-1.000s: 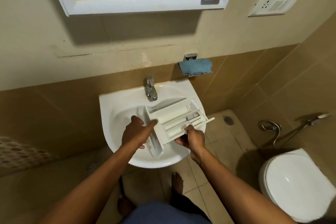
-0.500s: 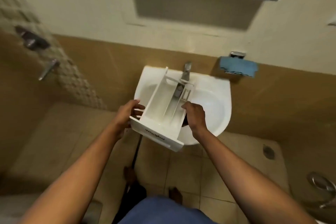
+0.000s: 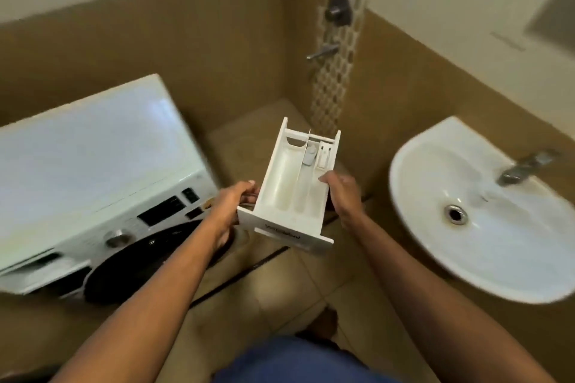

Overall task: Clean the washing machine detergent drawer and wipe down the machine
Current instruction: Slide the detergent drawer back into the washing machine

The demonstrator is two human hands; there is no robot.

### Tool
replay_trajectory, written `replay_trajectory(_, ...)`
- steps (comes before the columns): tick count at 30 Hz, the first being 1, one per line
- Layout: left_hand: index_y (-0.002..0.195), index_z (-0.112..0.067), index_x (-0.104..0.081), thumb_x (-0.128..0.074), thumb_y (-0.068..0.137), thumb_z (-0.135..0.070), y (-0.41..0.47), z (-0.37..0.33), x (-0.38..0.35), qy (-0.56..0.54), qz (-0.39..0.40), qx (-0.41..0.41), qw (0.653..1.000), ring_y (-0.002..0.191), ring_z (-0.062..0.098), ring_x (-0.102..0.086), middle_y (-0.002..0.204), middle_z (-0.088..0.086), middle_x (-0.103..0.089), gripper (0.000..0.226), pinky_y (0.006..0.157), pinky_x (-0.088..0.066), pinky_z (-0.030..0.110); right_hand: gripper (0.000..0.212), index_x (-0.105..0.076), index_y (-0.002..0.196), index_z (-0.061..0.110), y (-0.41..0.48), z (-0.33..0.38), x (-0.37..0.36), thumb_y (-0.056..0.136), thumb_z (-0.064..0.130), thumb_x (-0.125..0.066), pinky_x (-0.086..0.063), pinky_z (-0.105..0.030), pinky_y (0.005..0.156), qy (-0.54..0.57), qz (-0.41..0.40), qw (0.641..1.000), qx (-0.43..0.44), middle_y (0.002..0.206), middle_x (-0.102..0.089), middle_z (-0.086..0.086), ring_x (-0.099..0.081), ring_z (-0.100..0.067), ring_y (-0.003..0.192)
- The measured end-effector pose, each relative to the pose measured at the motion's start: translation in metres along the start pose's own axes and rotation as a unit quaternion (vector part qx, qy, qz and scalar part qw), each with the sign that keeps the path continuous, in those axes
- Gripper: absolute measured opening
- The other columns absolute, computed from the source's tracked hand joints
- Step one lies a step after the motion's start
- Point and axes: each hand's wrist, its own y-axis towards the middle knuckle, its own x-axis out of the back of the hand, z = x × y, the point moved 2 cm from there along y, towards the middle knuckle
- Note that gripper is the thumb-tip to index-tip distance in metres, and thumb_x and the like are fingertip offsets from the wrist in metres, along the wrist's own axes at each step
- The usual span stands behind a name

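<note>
Both hands, left hand (image 3: 231,207) and right hand (image 3: 343,196), grip the detergent drawer (image 3: 292,186) between washing machine (image 3: 93,165) and sink (image 3: 485,211).

The white front-loading washing machine (image 3: 93,165) is cut off by the left edge; its control-panel markings are blurred. The lettering on the front panel of the white plastic detergent drawer (image 3: 292,183) is too smeared to read. The left grip (image 3: 231,205) is partly hidden behind that front panel; the lower fingers of the right grip (image 3: 343,196) are hidden under the drawer's right wall. The white ceramic washbasin (image 3: 466,258) runs off the right edge, and its chrome tap (image 3: 525,166) is motion-blurred. The grey wall recess (image 3: 553,15), top right, is blurred and cropped.
</note>
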Motion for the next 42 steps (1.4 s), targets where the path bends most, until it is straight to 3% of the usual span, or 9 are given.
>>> replay_trajectory(4, 0.1, -0.01, -0.079, -0.057, 0.095, -0.037, -0.05, 0.051, 0.108, -0.065, -0.08, -0.001, 0.995, 0.065, 0.014, -0.071, 0.087, 0.009, -0.078, 0.035, 0.05, -0.049, 0.02, 0.024, -0.064, 0.064, 0.01, -0.043, -0.005, -0.105, 0.077, 0.03, -0.063, -0.042, -0.032, 0.052, -0.022, 0.096, 0.995, 0.015, 0.062, -0.061, -0.009, -0.056, -0.024, 0.058)
replay_trajectory(9, 0.096, -0.013, -0.073, -0.062, 0.09, -0.056, -0.121, 0.122, 0.22, -0.088, -0.253, 0.014, 0.963, 0.091, 0.028, -0.07, 0.097, 0.004, -0.075, 0.045, 0.081, -0.056, 0.041, 0.022, -0.067, 0.075, 0.006, -0.109, -0.032, -0.217, 0.087, 0.023, -0.061, -0.054, -0.037, 0.051, -0.078, 0.18, 0.981, 0.006, 0.062, -0.066, -0.011, -0.062, -0.026, 0.052)
replay_trajectory(12, 0.085, -0.006, -0.068, -0.072, 0.07, -0.064, -0.163, 0.171, 0.266, -0.155, -0.323, 0.073, 0.931, 0.076, 0.035, -0.07, 0.08, 0.009, -0.069, 0.061, 0.059, -0.058, 0.038, 0.019, -0.067, 0.08, 0.005, -0.148, -0.055, -0.281, 0.089, 0.02, -0.059, -0.059, -0.037, 0.05, -0.103, 0.223, 0.969, -0.013, 0.061, -0.07, -0.007, -0.065, -0.023, 0.051)
replay_trajectory(18, 0.107, 0.006, -0.069, -0.079, 0.086, -0.029, -0.202, 0.237, 0.317, -0.29, -0.301, 0.126, 0.9, 0.073, 0.032, -0.071, 0.085, 0.02, -0.072, 0.043, 0.062, -0.063, 0.042, 0.025, -0.074, 0.089, 0.002, -0.206, -0.088, -0.373, 0.091, 0.024, -0.061, -0.063, -0.04, 0.058, -0.16, 0.294, 0.941, -0.04, 0.072, -0.077, -0.013, -0.075, -0.029, 0.061)
replay_trajectory(26, 0.108, 0.002, -0.065, -0.076, 0.085, -0.026, -0.192, 0.262, 0.368, -0.346, -0.353, 0.166, 0.853, 0.073, 0.036, -0.077, 0.085, 0.022, -0.076, 0.038, 0.058, -0.062, 0.042, 0.026, -0.073, 0.093, 0.0, -0.219, -0.097, -0.466, 0.091, 0.023, -0.06, -0.064, -0.042, 0.061, -0.213, 0.354, 0.908, -0.071, 0.074, -0.077, -0.016, -0.077, -0.032, 0.067)
replay_trajectory(32, 0.121, -0.005, -0.064, -0.076, 0.084, -0.018, -0.178, 0.28, 0.388, -0.459, -0.343, 0.148, 0.806, 0.096, 0.037, -0.073, 0.109, 0.02, -0.073, 0.041, 0.069, -0.062, 0.048, 0.026, -0.071, 0.094, -0.004, -0.215, -0.115, -0.507, 0.093, 0.02, -0.059, -0.062, -0.039, 0.059, -0.234, 0.392, 0.882, -0.111, 0.087, -0.076, -0.026, -0.074, -0.033, 0.064)
replay_trajectory(36, 0.12, -0.008, -0.066, -0.078, 0.087, -0.019, -0.174, 0.287, 0.401, -0.487, -0.365, 0.125, 0.783, 0.095, 0.035, -0.072, 0.111, 0.018, -0.073, 0.036, 0.066, -0.062, 0.046, 0.032, -0.07, 0.102, -0.003, -0.22, -0.115, -0.525, 0.099, 0.027, -0.061, -0.062, -0.039, 0.059, -0.247, 0.419, 0.863, -0.136, 0.081, -0.077, -0.02, -0.076, -0.031, 0.066)
replay_trajectory(40, 0.118, -0.009, -0.063, -0.077, 0.091, -0.02, -0.166, 0.299, 0.418, -0.462, -0.368, 0.127, 0.797, 0.091, 0.031, -0.07, 0.109, 0.018, -0.069, 0.032, 0.074, -0.063, 0.052, 0.041, -0.073, 0.098, 0.001, -0.214, -0.101, -0.536, 0.099, 0.041, -0.064, -0.062, -0.039, 0.059, -0.351, 0.42, 0.835, -0.059, 0.083, -0.076, -0.017, -0.076, -0.029, 0.068)
replay_trajectory(42, 0.12, -0.008, -0.062, -0.076, 0.092, -0.021, -0.16, 0.308, 0.427, -0.444, -0.361, 0.129, 0.809, 0.099, 0.035, -0.071, 0.114, 0.02, -0.07, 0.034, 0.079, -0.063, 0.054, 0.042, -0.071, 0.083, 0.005, -0.204, -0.085, -0.542, 0.1, 0.043, -0.059, -0.059, -0.039, 0.06, -0.422, 0.366, 0.822, 0.111, 0.075, -0.074, -0.012, -0.072, -0.027, 0.063)
